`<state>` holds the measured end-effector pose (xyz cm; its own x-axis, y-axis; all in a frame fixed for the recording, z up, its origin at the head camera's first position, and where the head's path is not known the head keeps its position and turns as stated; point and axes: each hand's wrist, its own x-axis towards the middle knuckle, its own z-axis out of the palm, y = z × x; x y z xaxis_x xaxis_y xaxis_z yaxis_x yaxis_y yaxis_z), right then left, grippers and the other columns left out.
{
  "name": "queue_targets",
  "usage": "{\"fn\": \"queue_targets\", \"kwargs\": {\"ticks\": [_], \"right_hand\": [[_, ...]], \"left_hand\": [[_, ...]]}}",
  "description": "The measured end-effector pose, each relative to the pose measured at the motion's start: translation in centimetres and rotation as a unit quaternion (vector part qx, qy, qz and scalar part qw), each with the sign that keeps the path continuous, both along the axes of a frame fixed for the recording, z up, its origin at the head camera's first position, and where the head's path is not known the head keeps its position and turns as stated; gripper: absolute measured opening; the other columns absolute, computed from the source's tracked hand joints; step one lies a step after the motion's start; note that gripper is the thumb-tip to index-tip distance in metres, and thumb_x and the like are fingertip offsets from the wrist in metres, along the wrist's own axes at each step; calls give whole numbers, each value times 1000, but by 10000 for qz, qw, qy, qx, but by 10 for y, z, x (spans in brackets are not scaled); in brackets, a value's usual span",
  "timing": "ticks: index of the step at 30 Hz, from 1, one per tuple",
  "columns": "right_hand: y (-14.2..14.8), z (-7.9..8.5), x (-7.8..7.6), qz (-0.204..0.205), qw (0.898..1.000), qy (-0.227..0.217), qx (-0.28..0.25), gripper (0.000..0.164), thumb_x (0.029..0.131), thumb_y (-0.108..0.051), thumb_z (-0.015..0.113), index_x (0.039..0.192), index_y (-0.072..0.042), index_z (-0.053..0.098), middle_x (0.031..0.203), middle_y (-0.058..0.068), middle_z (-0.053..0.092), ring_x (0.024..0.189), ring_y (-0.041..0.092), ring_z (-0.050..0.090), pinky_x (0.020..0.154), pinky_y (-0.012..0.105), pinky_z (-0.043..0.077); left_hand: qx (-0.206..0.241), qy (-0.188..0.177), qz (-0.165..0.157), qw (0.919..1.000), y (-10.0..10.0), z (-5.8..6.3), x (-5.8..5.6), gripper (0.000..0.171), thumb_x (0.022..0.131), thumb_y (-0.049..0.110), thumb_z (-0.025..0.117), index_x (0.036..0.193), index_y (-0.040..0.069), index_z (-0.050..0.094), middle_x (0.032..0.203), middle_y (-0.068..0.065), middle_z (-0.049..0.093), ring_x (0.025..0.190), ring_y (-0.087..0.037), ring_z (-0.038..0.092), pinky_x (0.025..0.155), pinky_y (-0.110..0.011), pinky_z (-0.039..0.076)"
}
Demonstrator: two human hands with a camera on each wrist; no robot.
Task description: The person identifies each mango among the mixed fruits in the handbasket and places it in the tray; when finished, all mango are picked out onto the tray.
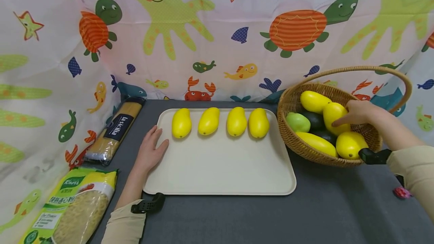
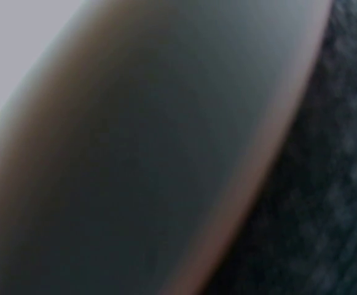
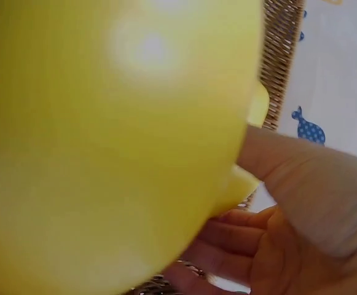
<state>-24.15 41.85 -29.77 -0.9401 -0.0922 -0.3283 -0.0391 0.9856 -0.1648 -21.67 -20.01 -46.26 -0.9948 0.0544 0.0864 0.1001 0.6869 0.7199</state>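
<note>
In the head view my right hand (image 1: 364, 114) reaches into a wicker basket (image 1: 295, 147) and grips a yellow mango (image 1: 331, 113), thumb on its near side. Around it lie more mangoes (image 1: 350, 144), a green fruit (image 1: 298, 122) and dark avocados (image 1: 313, 120). A large near mango (image 3: 104, 160) fills much of the right wrist view, partly covering the fingers. My left hand (image 1: 151, 153) lies with extended fingers along the left rim of a cream tray (image 1: 220, 165). Several mangoes (image 1: 181, 123) stand in a row along the tray's far side. Only a blur shows in the left wrist view.
A dark pasta packet (image 1: 116, 131) and a yellow-green bag of macaroni (image 1: 72, 206) lie at the left. The basket's arched handle (image 1: 359, 68) rises behind the right hand. A patterned cloth (image 1: 210, 48) hangs behind the grey table (image 1: 217, 219).
</note>
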Motion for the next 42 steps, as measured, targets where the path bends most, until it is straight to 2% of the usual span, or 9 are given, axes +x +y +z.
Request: {"fn": "queue_targets", "kwargs": {"ticks": [4,9,11,15,18,27,33,38,42], "right_hand": [[-5,8,2,-85,9997,113,-192,73,82,-50,73,101,15,48,79,21,50,74,34,51,63,40,43],[-19,20,9,-142,9979,165,-608,100,85,-55,67,135,20,24,123,43,42,104,52,48,81,62,44],[-26,23,13,-111,9959,184,-883,99,87,-55,65,142,14,20,127,40,42,105,50,48,80,61,44],[-44,31,27,131,9915,430,-1223,81,90,-49,65,144,-1,29,119,24,55,99,37,53,73,46,47],[-60,37,41,246,9872,590,-1461,70,91,-43,67,140,-3,35,115,17,58,96,32,54,70,38,45],[-119,51,72,367,9721,689,-2213,71,89,-37,71,142,-8,34,118,13,59,100,29,54,74,38,46],[-168,38,74,635,9463,295,-3156,72,87,-34,74,141,-7,34,119,12,59,104,28,56,84,40,48],[-212,9,65,661,9165,-95,-3944,76,84,-31,78,143,-9,35,125,12,56,112,29,55,96,49,44],[-245,-17,60,550,9068,-334,-4166,78,81,-32,80,143,-10,38,125,10,57,114,29,53,98,51,40]], "left_hand": [[6,23,9,10000,-1,-1,1,60,100,28,54,148,-2,36,160,-17,18,144,-38,18,112,-58,20],[20,60,26,10000,-3,-1,3,60,100,27,55,148,-3,36,159,-18,19,144,-39,19,112,-58,21],[9,52,34,10000,-4,-1,4,60,100,27,55,148,-3,36,159,-18,19,144,-39,19,112,-58,20],[-8,1,73,10000,-5,-1,4,60,100,28,54,149,-2,36,160,-17,18,144,-39,19,112,-58,20],[-12,-12,93,10000,-6,-1,5,60,100,28,54,149,-1,35,160,-16,18,144,-39,18,112,-58,20],[-19,55,132,9999,-8,-2,3,61,99,29,55,149,-1,36,160,-16,18,144,-38,19,112,-58,20],[55,37,145,9999,-7,-1,2,61,99,30,55,149,0,36,160,-15,19,145,-37,18,113,-57,20],[149,-15,126,9998,-5,0,-1,62,99,30,56,149,0,35,160,-14,18,145,-36,18,113,-57,19],[267,-101,137,9995,-3,0,-3,62,99,32,55,150,2,35,161,-11,19,145,-35,18,113,-57,19]]}}
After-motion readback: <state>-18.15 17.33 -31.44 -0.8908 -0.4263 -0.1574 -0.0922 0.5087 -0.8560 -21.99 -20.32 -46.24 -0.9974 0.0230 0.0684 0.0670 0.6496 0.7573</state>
